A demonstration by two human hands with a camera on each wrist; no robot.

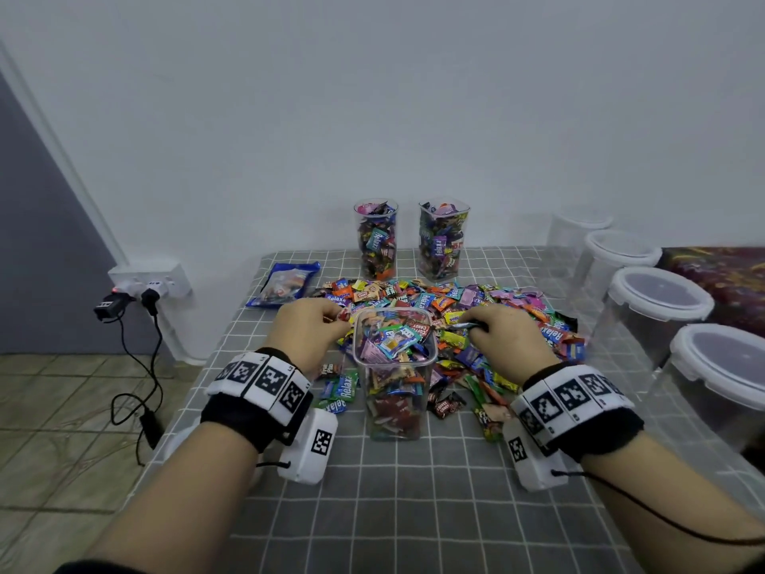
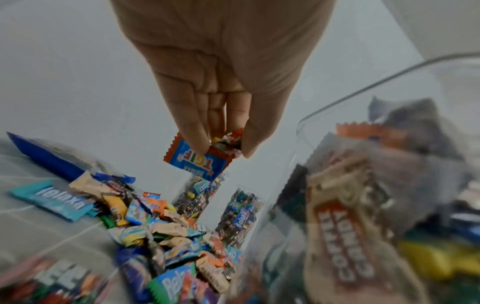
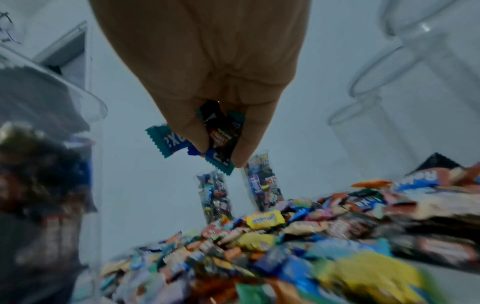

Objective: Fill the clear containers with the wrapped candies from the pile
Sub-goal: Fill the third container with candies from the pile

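A clear square container [image 1: 430,358], nearly full of wrapped candies, stands in front of the candy pile [image 1: 476,300]. My left hand [image 1: 314,325] hovers just left of its rim and pinches a few candies [image 2: 200,158], an orange-and-blue one among them. My right hand [image 1: 496,329], just right of the rim, pinches a small bunch of candies [image 3: 218,139] with teal and dark wrappers. Two tall clear containers [image 1: 376,238] [image 1: 443,238], both full of candies, stand at the back by the wall.
A grey checked cloth [image 1: 414,511] covers the table. A blue bag [image 1: 285,283] lies at the back left. Several lidded clear tubs [image 1: 658,296] line the right edge. A power strip with cables [image 1: 145,292] sits by the wall on the left.
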